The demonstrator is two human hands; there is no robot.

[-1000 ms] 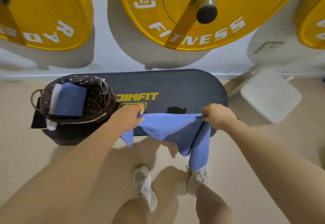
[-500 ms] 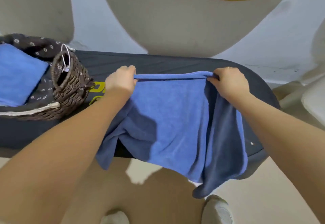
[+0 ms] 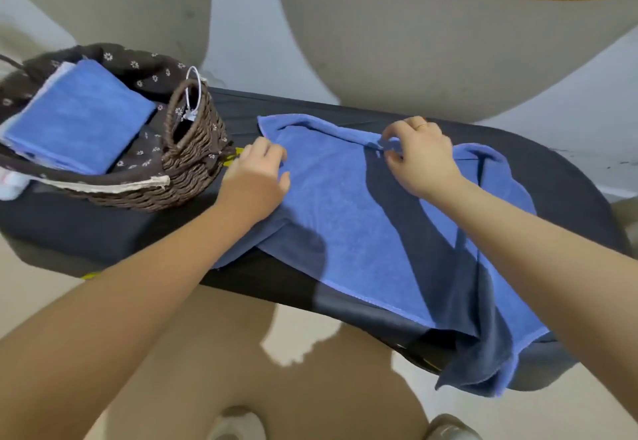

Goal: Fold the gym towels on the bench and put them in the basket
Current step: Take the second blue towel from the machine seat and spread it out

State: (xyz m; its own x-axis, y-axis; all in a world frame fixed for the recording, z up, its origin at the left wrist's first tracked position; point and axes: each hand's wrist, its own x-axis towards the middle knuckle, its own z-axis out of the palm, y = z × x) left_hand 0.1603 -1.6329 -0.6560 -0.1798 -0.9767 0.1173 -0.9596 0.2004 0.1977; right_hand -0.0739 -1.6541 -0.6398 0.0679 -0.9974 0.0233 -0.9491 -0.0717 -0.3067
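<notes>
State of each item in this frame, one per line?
Towel: spread on bench, unfolded, near edge hanging off.
Folded towel: in basket.
Basket: upright on bench.
Left hand: flat on towel.
Right hand: pinching towel's far edge.

Basket (image 3: 193,177) left on bench (image 3: 103,232); spread towel (image 3: 373,232) right; folded towel (image 3: 79,122) in basket.

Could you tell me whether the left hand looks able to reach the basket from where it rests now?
Probably yes: the left hand lies flat on the towel right beside the basket, with nothing between them.
</notes>
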